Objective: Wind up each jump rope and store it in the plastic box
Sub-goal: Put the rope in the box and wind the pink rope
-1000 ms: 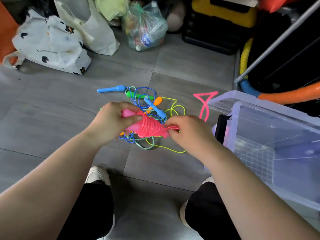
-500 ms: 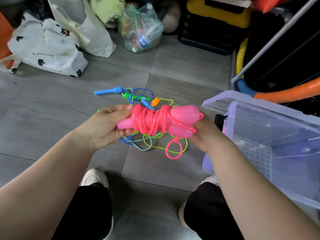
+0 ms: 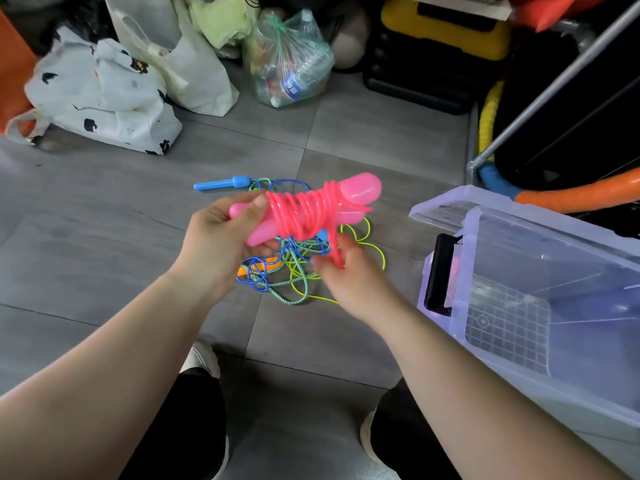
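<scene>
ok, i read this as end of winding: left hand [image 3: 221,237] curls round the coiled pink plastic jump rope [image 3: 308,209], frame centre; right hand [image 3: 349,275] pinches its loose tail [image 3: 333,249]. next: tuck tail, drop into clear plastic box [image 3: 561,237], right.

One pink rope [image 3: 304,209], one plastic box [image 3: 554,236]
</scene>
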`<state>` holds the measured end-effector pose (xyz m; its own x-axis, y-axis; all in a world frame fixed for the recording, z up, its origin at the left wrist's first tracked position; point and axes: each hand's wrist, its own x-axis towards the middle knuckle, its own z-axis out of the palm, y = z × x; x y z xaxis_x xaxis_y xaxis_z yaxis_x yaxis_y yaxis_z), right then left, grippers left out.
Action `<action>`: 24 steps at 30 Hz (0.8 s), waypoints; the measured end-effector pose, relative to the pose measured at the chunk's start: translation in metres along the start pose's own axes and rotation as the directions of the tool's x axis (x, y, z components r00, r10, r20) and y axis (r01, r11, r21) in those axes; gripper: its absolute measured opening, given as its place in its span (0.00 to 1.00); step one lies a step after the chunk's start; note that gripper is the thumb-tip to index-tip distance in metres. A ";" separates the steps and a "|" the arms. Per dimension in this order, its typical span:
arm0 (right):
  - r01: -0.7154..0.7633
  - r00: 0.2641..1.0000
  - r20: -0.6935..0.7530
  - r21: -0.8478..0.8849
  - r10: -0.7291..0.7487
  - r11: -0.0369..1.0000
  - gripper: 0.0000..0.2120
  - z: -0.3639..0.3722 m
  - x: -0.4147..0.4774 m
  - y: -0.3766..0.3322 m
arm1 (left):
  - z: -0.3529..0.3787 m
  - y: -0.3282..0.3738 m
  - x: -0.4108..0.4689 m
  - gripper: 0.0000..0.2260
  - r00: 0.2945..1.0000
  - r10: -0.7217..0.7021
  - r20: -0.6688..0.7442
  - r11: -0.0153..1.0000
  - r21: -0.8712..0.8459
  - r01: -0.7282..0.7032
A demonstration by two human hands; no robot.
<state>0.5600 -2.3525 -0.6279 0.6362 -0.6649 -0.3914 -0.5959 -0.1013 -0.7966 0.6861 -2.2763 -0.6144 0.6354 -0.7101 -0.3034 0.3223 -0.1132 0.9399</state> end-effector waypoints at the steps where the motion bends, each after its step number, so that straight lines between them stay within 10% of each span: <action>1: 0.002 1.000 0.026 0.049 -0.004 0.999 0.05 0.002 -0.004 -0.003 | 0.001 -0.001 -0.001 0.06 0.999 0.041 0.031 0.996 0.074 -0.044; 8: -0.037 0.995 0.094 0.230 0.016 0.973 0.12 -0.009 -0.006 -0.010 | 0.011 0.002 -0.004 0.16 0.976 0.208 0.070 0.949 0.226 -0.218; 14: -0.305 0.952 0.203 0.598 0.227 0.742 0.21 -0.012 -0.003 -0.008 | 0.009 -0.008 -0.003 0.19 0.940 0.299 0.163 0.839 0.424 -0.341; 18: -0.198 0.980 0.118 0.562 0.159 0.803 0.15 -0.017 -0.005 -0.009 | 0.004 -0.006 -0.004 0.16 0.966 0.064 0.252 0.931 0.333 -0.149; 21: -0.013 0.988 0.146 0.425 -0.054 0.905 0.13 -0.031 -0.007 -0.009 | -0.005 -0.005 -0.004 0.24 0.815 -0.240 0.528 0.970 0.173 0.174; 24: 0.067 0.953 0.265 0.288 -0.147 0.955 0.11 -0.028 -0.007 -0.005 | -0.006 -0.010 -0.006 0.24 0.695 -0.306 0.651 0.944 0.305 0.130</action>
<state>0.5452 -2.3680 -0.6082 0.8237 -0.4229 -0.3778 -0.3852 0.0717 -0.9200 0.6834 -2.2669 -0.6231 -0.1138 -0.9112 -0.3958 0.1728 -0.4105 0.8953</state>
